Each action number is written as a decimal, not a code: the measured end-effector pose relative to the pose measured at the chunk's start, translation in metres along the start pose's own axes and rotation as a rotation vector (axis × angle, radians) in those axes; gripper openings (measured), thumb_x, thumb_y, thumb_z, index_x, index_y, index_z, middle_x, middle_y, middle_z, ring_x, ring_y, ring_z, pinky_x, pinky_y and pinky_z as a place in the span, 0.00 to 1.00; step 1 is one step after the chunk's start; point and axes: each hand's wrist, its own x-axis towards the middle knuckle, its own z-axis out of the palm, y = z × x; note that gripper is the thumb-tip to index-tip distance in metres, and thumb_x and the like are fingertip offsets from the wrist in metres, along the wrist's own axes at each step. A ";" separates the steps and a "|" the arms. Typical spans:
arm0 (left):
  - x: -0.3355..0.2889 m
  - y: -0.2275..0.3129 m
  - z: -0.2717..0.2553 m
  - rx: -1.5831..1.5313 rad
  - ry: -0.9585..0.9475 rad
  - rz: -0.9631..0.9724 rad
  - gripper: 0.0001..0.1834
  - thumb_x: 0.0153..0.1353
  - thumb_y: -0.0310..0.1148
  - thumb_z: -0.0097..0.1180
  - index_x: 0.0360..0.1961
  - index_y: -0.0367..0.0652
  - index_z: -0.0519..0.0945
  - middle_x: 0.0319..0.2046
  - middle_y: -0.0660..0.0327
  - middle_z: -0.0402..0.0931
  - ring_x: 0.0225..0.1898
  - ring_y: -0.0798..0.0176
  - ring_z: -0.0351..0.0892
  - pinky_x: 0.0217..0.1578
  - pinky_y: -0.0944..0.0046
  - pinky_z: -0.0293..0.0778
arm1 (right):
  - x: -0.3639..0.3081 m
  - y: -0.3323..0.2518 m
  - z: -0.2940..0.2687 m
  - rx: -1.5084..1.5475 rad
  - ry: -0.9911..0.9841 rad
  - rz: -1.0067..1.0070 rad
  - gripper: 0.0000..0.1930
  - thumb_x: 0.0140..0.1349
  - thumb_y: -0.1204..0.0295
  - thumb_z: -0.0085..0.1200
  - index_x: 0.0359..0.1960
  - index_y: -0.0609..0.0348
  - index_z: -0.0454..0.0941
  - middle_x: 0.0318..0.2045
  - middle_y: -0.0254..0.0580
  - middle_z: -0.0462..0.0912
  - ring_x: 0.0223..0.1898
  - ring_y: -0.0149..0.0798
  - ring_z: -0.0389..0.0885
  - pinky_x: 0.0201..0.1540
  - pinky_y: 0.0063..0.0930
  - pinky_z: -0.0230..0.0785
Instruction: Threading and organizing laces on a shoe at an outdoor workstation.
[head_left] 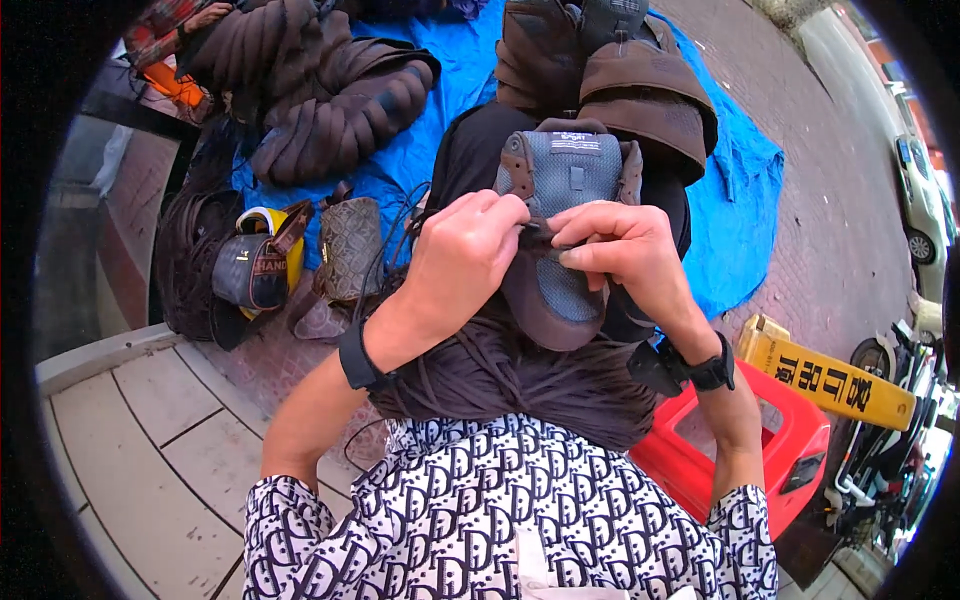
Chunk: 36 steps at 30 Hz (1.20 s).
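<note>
An unsoled shoe upper point(560, 290) rests on my lap, brown at the edges with grey mesh on its toe and tongue. The tongue point(578, 165) points away from me. My left hand point(462, 245) is closed in a pinch at the left of the upper's throat, on a dark brown shoelace point(537, 228). From the other side, my right hand point(628, 238) pinches the same lace between thumb and fingers. The fingers partly hide the lace and eyelets. A thick bundle of brown laces point(490, 385) lies across my lap below the upper.
Stacked brown uppers point(640, 110) lie beyond my knees, with long nested rows point(340, 120) far left on a blue tarp point(740, 220). Bags point(350, 245) and more laces point(185, 260) lie left. A red plastic stool point(690, 440) stands right. Another person's hand point(207, 17) shows top left.
</note>
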 end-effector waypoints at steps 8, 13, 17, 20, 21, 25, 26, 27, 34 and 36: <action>0.003 0.017 -0.003 0.254 -0.093 0.089 0.08 0.42 0.19 0.53 0.26 0.39 0.72 0.22 0.55 0.68 0.26 0.53 0.71 0.26 0.58 0.69 | -0.004 0.003 0.004 -0.046 0.047 -0.080 0.07 0.43 0.81 0.57 0.27 0.67 0.79 0.30 0.37 0.80 0.17 0.22 0.71 0.19 0.15 0.65; -0.003 0.019 0.009 0.325 -0.097 0.123 0.11 0.42 0.19 0.53 0.30 0.38 0.71 0.22 0.56 0.67 0.25 0.54 0.70 0.25 0.59 0.68 | -0.010 0.002 0.005 0.009 0.075 0.004 0.07 0.43 0.83 0.55 0.27 0.69 0.79 0.35 0.43 0.79 0.18 0.24 0.72 0.20 0.14 0.64; -0.007 0.017 0.019 0.407 -0.003 0.239 0.07 0.41 0.23 0.51 0.25 0.39 0.69 0.19 0.61 0.63 0.23 0.64 0.68 0.21 0.70 0.67 | -0.023 0.009 0.014 0.037 0.152 -0.117 0.07 0.43 0.81 0.55 0.27 0.68 0.79 0.33 0.41 0.80 0.17 0.24 0.74 0.19 0.16 0.67; -0.002 0.019 0.018 0.474 -0.092 0.272 0.09 0.44 0.24 0.51 0.29 0.38 0.70 0.19 0.61 0.64 0.23 0.64 0.70 0.21 0.69 0.68 | -0.028 0.011 0.017 0.041 0.183 -0.146 0.07 0.43 0.81 0.56 0.27 0.68 0.79 0.33 0.42 0.80 0.18 0.24 0.74 0.18 0.16 0.67; 0.000 0.020 0.016 0.534 -0.183 0.287 0.11 0.45 0.24 0.51 0.33 0.37 0.71 0.18 0.61 0.64 0.23 0.62 0.71 0.21 0.67 0.69 | -0.028 0.014 0.018 0.066 0.174 -0.115 0.07 0.42 0.81 0.56 0.26 0.68 0.78 0.32 0.42 0.80 0.18 0.25 0.74 0.19 0.17 0.67; 0.013 0.018 0.008 0.802 -0.426 0.237 0.06 0.45 0.28 0.51 0.25 0.40 0.69 0.15 0.61 0.67 0.20 0.60 0.75 0.20 0.66 0.71 | -0.022 0.017 0.009 -0.034 0.137 -0.166 0.07 0.42 0.79 0.58 0.25 0.66 0.79 0.26 0.41 0.79 0.21 0.27 0.75 0.24 0.20 0.68; 0.021 0.021 0.003 0.805 -0.424 0.242 0.06 0.45 0.28 0.51 0.25 0.40 0.69 0.15 0.61 0.67 0.20 0.60 0.75 0.20 0.66 0.71 | -0.024 0.018 0.002 -0.033 0.140 -0.171 0.07 0.42 0.79 0.58 0.25 0.66 0.79 0.26 0.41 0.79 0.21 0.27 0.75 0.24 0.20 0.68; 0.031 0.025 -0.001 0.696 -0.514 0.146 0.05 0.46 0.28 0.50 0.25 0.38 0.70 0.15 0.57 0.69 0.21 0.58 0.76 0.21 0.64 0.72 | -0.026 0.021 -0.008 -0.134 0.197 -0.344 0.07 0.41 0.79 0.58 0.25 0.65 0.79 0.25 0.40 0.79 0.23 0.28 0.76 0.27 0.20 0.68; 0.082 0.019 -0.013 -0.116 -1.011 -0.738 0.12 0.55 0.32 0.47 0.21 0.33 0.71 0.13 0.57 0.71 0.13 0.65 0.75 0.11 0.70 0.71 | -0.008 0.050 -0.035 -0.438 0.400 -0.565 0.06 0.41 0.76 0.57 0.24 0.62 0.79 0.24 0.40 0.77 0.28 0.36 0.76 0.32 0.24 0.68; 0.079 0.018 -0.014 -0.241 -0.969 -0.858 0.10 0.54 0.30 0.48 0.20 0.34 0.71 0.12 0.58 0.70 0.13 0.65 0.75 0.11 0.71 0.70 | -0.014 0.056 -0.019 -0.329 0.382 -0.549 0.07 0.42 0.76 0.58 0.26 0.62 0.79 0.24 0.41 0.78 0.28 0.36 0.78 0.32 0.23 0.69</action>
